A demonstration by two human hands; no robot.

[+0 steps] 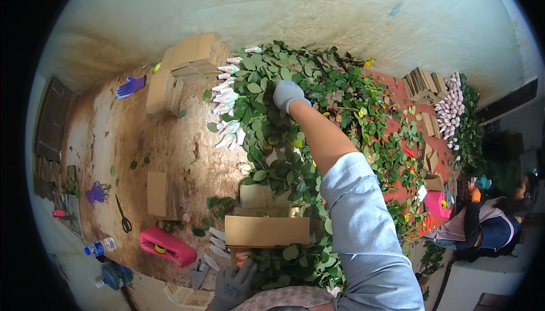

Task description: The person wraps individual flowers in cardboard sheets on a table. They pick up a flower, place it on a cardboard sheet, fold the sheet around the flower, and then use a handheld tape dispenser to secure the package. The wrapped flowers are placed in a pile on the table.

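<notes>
My right hand (288,94), in a grey work glove, reaches far over a heap of leafy cut stems (259,106); its fingers are hidden against the leaves. At the left end of the heap, flower heads in pale paper-like sleeves (225,98) lie in a row. My left hand (235,284), gloved in grey too, is near the table's front edge with its fingers beside orange-pink blooms (242,258). It touches or lies close to them; a grip cannot be told. Just above stands a folded piece of brown corrugated cardboard (267,231), with leafy stems (294,264) below it.
Cardboard stacks (193,55), black scissors (123,219), a pink tape dispenser (168,247) and purple gloves (130,87) lie on the worn table (127,140). A metal tool (198,273) is left of my left hand. At right, a person (485,226) is near wrapped flower bunches (451,102).
</notes>
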